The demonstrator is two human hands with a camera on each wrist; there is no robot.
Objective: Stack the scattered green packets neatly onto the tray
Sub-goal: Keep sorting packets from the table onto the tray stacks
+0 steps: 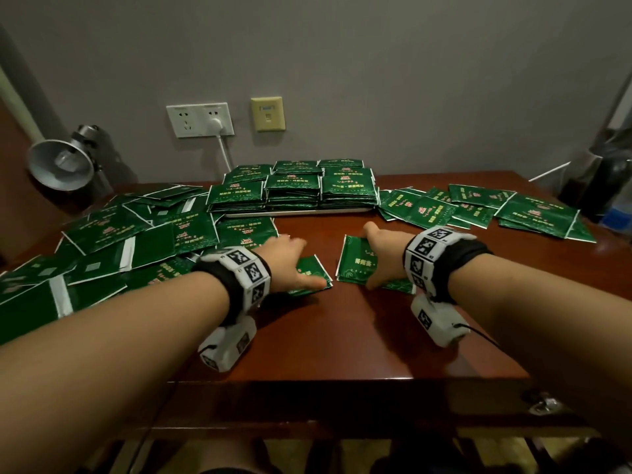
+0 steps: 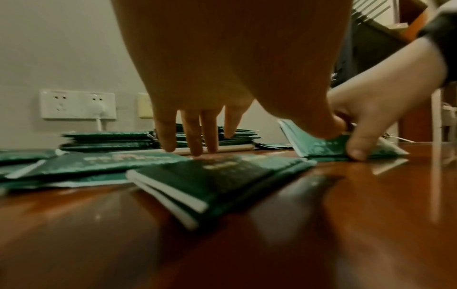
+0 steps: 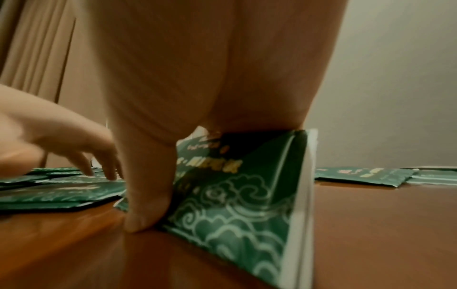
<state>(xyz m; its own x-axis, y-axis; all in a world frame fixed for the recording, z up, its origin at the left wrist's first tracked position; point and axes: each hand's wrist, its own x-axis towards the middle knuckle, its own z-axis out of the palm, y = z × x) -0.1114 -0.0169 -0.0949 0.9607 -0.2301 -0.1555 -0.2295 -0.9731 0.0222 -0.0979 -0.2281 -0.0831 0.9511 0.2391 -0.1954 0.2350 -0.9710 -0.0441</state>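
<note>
Green packets [image 1: 362, 268] tilt off the worktop [image 1: 342, 336] in the right hand's [image 1: 383, 258] grasp, the left hand [image 1: 290, 265] flat and released on more [image 1: 313, 273], short of the tray [image 1: 294, 211]; glossy foil could slip and fan out.

I see bare table [image 1: 342, 336] before me, scattered packets [image 1: 113, 248] crowding left, more packets [image 1: 478, 210] right, stacked tray [image 1: 297, 211] blocking the far centre

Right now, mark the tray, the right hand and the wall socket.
tray [image 1: 297, 212], head view, front rim.
right hand [image 1: 384, 256], head view, back of hand.
wall socket [image 1: 200, 119], head view, plate centre.
</note>
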